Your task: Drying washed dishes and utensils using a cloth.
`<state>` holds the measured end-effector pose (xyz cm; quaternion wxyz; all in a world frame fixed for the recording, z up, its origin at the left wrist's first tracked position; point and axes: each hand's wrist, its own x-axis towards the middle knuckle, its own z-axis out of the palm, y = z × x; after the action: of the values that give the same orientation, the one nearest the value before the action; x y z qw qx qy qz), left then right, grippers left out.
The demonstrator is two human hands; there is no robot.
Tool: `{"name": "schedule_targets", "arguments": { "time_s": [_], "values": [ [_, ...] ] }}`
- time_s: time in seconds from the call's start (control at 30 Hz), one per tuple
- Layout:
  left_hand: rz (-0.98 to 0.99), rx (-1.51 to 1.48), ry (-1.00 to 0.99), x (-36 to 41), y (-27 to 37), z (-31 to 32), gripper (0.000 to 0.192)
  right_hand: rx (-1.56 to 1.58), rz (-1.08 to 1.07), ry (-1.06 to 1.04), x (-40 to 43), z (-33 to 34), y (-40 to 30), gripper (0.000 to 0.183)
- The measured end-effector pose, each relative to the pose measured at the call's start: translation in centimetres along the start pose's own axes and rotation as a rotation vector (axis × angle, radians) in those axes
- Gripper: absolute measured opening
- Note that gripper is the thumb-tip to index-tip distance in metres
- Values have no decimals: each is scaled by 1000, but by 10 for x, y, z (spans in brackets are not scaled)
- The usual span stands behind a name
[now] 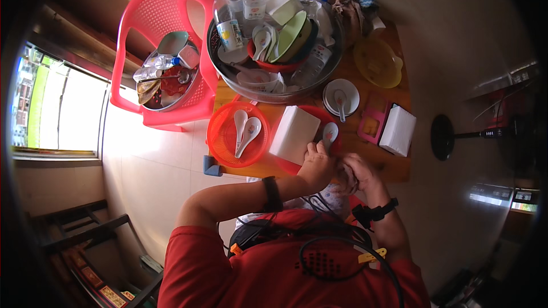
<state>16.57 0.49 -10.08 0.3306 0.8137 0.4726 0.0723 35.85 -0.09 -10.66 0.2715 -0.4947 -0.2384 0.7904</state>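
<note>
My left hand [317,164] is at the near side of a red basin [314,113], its fingertips beside a stack of white paper napkins [295,132]. The handle of a white soup spoon [330,131] with a printed pattern runs into this hand, which hides the lower end and part of the grip. Close by on the right, my right hand [358,172] is closed on a crumpled pale cloth [347,179]. To the left, two white spoons [246,132] lie in a red plastic basket [214,141]. Another spoon [340,102] rests in stacked white bowls [353,94].
On the wooden table [394,171], a large metal basin [239,87] holds bottles, bowls and spoons. A pink rack [372,122], a second napkin stack [398,130] and a yellow plate [376,62] sit right. A pink chair [145,13] bears another filled basin. Cables [338,239] cross my lap.
</note>
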Motion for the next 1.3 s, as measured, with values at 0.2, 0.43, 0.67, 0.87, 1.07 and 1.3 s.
{"name": "schedule_targets", "arguments": {
  "time_s": [0.2,0.43,0.67,0.87,1.07,1.3],
  "values": [
    [135,527,57,6,-21,42,43,-30,31,-35,-2,10,-9,22],
    [2,262,36,2,-31,54,39,-144,23,-55,-7,25,-14,26],
    [273,541,93,-6,-33,8,31,-209,11,-10,-37,40,-38,34],
    [476,441,-431,-18,-20,-101,37,-305,-45,-76,-49,36,-47,29],
    [-105,-706,-58,-66,-67,-151,71,-290,-109,-164,-55,34,-64,28],
    [-444,-277,483,-95,-141,-120,68,-236,-115,-87,-33,41,-64,26]
  ]
}}
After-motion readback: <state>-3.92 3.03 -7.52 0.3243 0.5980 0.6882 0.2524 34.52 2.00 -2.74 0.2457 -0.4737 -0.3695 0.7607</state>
